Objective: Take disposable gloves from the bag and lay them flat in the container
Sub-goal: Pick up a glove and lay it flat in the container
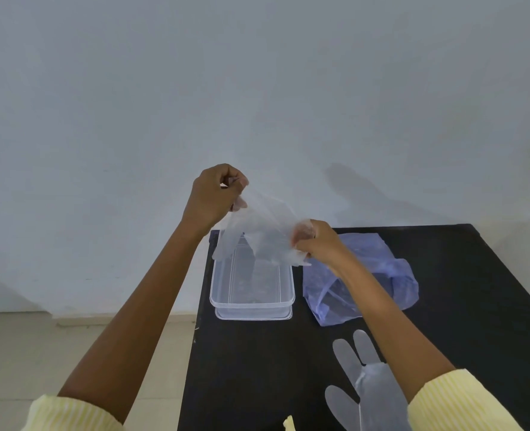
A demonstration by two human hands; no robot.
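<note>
A clear disposable glove (262, 231) hangs stretched between my two hands, above the far end of the clear plastic container (251, 303). My left hand (215, 194) pinches its upper edge, raised high. My right hand (315, 241) grips the other edge, lower and to the right. The glove's fingers dangle down toward the container's rim. The container stands on the black table (257, 368). To its right lies the crumpled blue plastic bag (363, 281). Another clear glove (366, 387) lies flat on the table near me, partly under my right forearm.
The table's left edge runs just beside the container, with pale floor (71, 353) below it. A plain white wall (257, 88) stands behind the table. A small pale yellow object (288, 424) peeks in at the bottom edge.
</note>
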